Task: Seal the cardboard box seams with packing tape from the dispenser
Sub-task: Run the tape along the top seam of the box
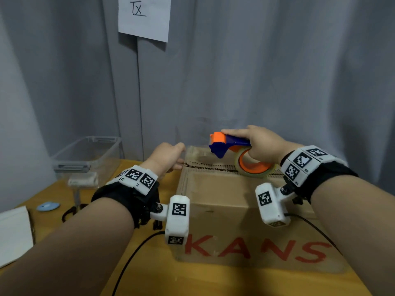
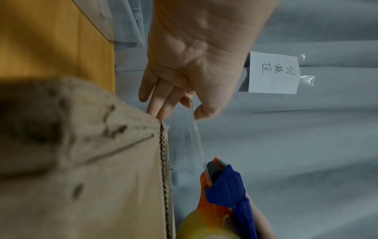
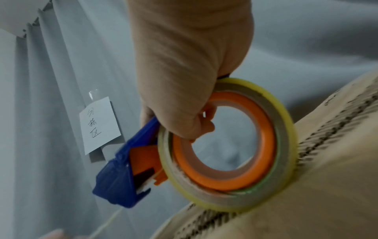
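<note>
A brown cardboard box (image 1: 245, 212) printed with red letters lies on the wooden table, its flap seam (image 1: 213, 167) running left to right. My right hand (image 1: 259, 144) grips the blue and orange tape dispenser (image 1: 229, 146) over the seam, and its clear tape roll (image 3: 227, 145) touches the box top (image 3: 306, 202). My left hand (image 1: 168, 157) sits at the box's far left corner. There it pinches the free end of the clear tape strip (image 2: 197, 134) between thumb and forefinger, while its other fingers (image 2: 157, 103) point at the box corner (image 2: 159, 122). The strip runs taut to the dispenser (image 2: 227, 182).
A clear plastic bin (image 1: 87, 159) stands at the far left of the table (image 1: 149, 263), with scissors (image 1: 73, 208), a blue disc (image 1: 48, 206) and a white box (image 1: 12, 233) nearer me. Black cables (image 1: 132, 257) cross the table. A grey curtain (image 1: 277, 71) with a paper note (image 1: 144, 17) hangs behind.
</note>
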The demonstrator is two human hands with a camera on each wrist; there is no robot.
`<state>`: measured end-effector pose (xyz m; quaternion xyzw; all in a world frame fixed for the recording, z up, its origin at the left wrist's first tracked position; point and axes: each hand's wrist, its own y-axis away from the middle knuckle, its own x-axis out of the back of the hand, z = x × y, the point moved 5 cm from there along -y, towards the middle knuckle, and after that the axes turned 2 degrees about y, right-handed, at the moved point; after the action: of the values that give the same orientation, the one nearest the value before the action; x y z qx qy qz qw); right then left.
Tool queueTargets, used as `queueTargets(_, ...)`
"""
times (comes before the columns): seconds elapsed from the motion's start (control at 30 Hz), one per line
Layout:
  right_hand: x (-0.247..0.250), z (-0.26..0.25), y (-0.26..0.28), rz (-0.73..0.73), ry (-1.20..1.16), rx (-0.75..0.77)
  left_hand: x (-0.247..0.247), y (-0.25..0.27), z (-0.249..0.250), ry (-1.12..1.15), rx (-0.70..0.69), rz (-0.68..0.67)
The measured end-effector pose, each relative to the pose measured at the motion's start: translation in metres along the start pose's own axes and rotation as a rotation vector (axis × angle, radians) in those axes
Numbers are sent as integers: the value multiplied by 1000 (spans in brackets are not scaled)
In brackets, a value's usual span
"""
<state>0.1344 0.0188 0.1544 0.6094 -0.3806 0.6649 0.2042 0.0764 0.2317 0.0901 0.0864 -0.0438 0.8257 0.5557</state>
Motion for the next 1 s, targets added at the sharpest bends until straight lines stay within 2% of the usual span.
queueTargets(0.2,3,-31,-2,27,264,118,11,5,-7,108,53,6)
queueTargets(0.37,0,-45,-20,-23,268,148,29,-3,-18,149,83,17)
queueTargets(0.6,-10,-61,-41,-133,353,211,42,-9,-40,-5,104,28)
queueTargets(1.0,-15,-69,-44,-178,419,212,42,-19,-49,-234,134,1)
